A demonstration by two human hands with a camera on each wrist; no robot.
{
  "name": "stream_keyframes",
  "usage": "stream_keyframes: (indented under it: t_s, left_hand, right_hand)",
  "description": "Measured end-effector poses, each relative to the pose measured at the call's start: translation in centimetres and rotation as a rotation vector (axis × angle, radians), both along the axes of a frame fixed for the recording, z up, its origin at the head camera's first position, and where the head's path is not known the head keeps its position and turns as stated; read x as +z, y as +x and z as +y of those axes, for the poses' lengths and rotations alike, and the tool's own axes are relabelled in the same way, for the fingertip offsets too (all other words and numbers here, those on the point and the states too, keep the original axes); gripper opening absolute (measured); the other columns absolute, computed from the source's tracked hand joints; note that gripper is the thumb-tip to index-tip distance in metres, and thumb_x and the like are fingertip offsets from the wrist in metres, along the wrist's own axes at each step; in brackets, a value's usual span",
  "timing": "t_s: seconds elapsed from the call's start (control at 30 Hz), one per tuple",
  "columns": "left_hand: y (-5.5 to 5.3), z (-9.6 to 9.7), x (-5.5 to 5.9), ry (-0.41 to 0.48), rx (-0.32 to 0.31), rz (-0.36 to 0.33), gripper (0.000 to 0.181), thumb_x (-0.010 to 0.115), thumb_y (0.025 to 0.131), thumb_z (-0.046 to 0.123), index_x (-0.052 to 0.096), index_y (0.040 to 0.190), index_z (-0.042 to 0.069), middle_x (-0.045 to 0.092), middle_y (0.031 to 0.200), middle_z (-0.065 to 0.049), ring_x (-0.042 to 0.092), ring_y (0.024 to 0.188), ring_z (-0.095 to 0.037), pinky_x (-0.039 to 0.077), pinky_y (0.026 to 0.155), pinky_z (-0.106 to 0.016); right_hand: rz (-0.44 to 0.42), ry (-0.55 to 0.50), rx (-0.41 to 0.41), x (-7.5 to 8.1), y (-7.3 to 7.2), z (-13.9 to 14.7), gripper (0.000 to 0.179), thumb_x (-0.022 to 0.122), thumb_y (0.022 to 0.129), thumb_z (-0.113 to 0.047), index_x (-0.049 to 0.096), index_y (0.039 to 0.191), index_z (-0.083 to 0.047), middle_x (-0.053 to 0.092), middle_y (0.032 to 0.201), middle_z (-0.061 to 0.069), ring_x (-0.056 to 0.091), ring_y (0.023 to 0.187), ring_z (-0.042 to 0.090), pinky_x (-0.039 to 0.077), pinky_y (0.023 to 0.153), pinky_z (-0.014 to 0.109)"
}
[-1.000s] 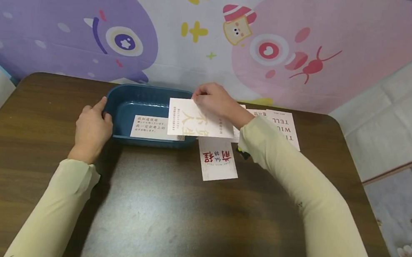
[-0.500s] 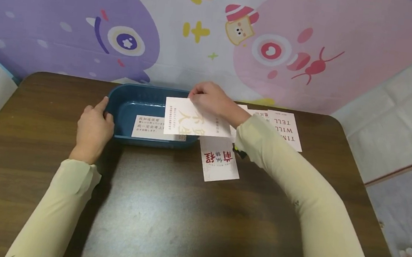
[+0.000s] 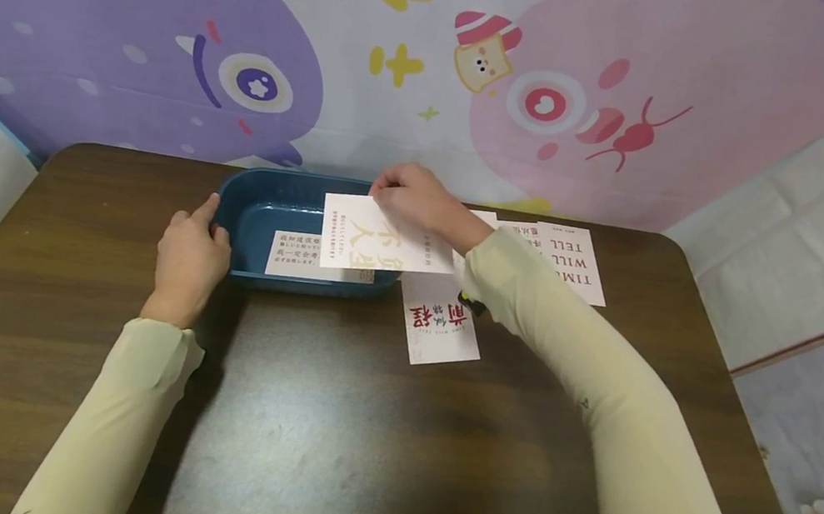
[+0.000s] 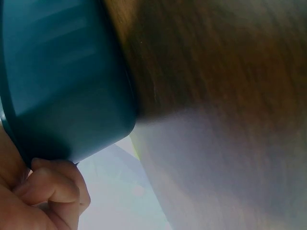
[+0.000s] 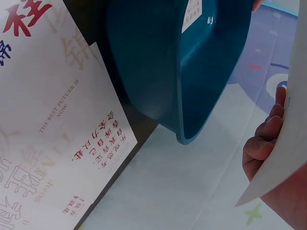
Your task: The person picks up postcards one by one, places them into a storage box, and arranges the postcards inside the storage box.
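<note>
Here we see the left hand [image 3: 191, 259] gripping the left end of a blue rectangular tray [image 3: 303, 285], 1 dark-lettered white card [image 3: 294, 258] inside; then the right hand [image 3: 418, 199] pinching a gold-lettered white card [image 3: 361, 235] above the tray's right part; rightward, red-lettered white cards [image 3: 443, 336] on the brown table [image 3: 332, 441].

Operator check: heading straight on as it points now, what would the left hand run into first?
Most likely the tray: the left hand is at its left end with no gap visible, though exact depth is unclear.
</note>
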State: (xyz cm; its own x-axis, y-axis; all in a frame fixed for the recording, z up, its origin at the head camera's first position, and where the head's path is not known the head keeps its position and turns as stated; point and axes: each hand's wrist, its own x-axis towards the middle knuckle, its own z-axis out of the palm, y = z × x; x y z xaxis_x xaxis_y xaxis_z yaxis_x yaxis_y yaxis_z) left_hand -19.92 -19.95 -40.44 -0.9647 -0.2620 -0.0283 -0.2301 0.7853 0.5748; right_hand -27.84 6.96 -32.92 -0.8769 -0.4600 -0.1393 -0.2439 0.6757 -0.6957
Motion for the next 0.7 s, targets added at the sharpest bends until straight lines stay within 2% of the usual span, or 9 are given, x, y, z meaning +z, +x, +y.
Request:
stream_keyframes:
  t_s: [0.7]
  left_hand:
    - [0.0,-0.1,-0.2,0.015,-0.009,0.025,0.053,0.034,0.095,0.013,0.029,0.147,0.009,0.045,0.119,-0.035,0.047,0.092,-0.044,0.041,0.086,-0.058]
  right_hand:
    - [0.015,0.027,0.034,-0.1,-0.4,-1.8,0.025,0.047,0.095,-0.020,0.066,0.106,-0.006,0.065,0.108,0.007,0.055,0.099,0.017,0.041,0.092,0.029]
